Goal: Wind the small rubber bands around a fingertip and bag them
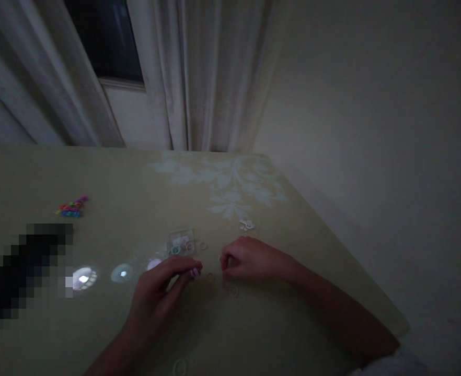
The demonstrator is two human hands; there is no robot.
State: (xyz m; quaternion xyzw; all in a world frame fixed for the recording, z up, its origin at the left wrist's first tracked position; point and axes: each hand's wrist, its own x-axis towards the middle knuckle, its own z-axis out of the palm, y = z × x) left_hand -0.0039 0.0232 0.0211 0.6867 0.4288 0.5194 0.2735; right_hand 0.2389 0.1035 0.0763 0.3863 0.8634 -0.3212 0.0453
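Note:
My left hand (156, 292) is closed in a pinch, with a small white-and-purple striped piece (195, 272) between thumb and fingertips. To its right, my right hand (246, 259) also pinches; a small yellowish edge shows at its fingertips, too little to name. Between the two hands a yellowish ring (209, 277) lies flat on the table. A pinkish ring (234, 291) rests just below my right fingers, and a pale ring (203, 245) sits beyond the left fingertips. Behind my left hand stands a clear divided box (181, 233) with several small rings inside, partly hidden by the fingers.
A small white piece (246, 224) lies beyond my right hand. At the far left is a pile of bright-coloured small pieces (72, 207). Another pale ring (179, 367) is near the bottom edge. The table (312, 250) ends at the right; curtains (215, 78) hang behind.

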